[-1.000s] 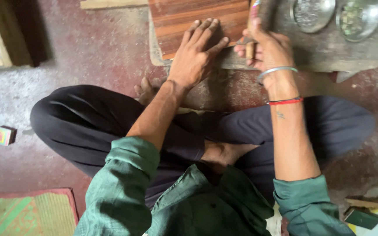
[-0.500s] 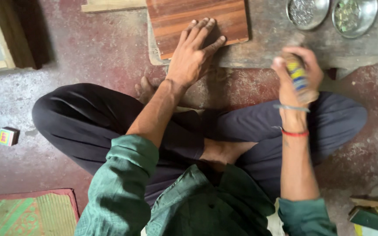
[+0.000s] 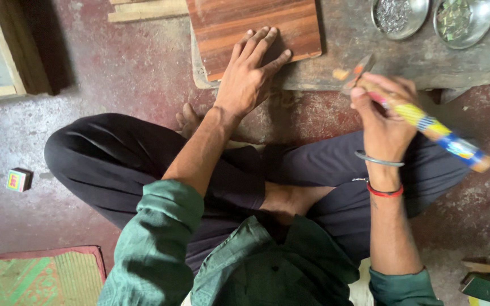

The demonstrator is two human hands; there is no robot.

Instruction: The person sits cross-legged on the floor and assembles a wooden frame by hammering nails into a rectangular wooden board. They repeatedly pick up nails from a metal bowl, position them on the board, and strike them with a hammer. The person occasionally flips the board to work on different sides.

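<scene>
1. Red-brown concrete floor (image 3: 114, 73), worn, scuffed and dusted pale in patches, fills most of the room I can see; the person sits cross-legged on it in dark trousers and a green shirt.
2. Ahead of the knees lies a low grey stone slab (image 3: 404, 62), rough and stained, with its near edge chipped.
3. A striped brown wooden board (image 3: 228, 22) rests partly on that slab, its lower corner overhanging toward the floor.
4. The left hand (image 3: 250, 76) lies flat on the board, palm down, fingers spread and unclenched, pressing it rather than gripping anything.
5. The right hand (image 3: 384, 116) is clenched around a tool with a taped handle (image 3: 426, 124), yellow, blue and red in bands; it is raised just above the slab's near edge, the handle slanting out to the right. Its working end near the thumb is blurred, so I cannot tell its shape.
6. Two round metal dishes (image 3: 398, 17) sit side by side at the far end of the slab, one heaped with small grey bits, the other with greenish scraps.
7. A small coloured box (image 3: 18, 179) lies alone on the floor well to the left.
8. A woven green and orange mat (image 3: 35, 277) shows at the lower left corner.
9. Pale framed panels (image 3: 7, 51) lean at the upper left.
</scene>
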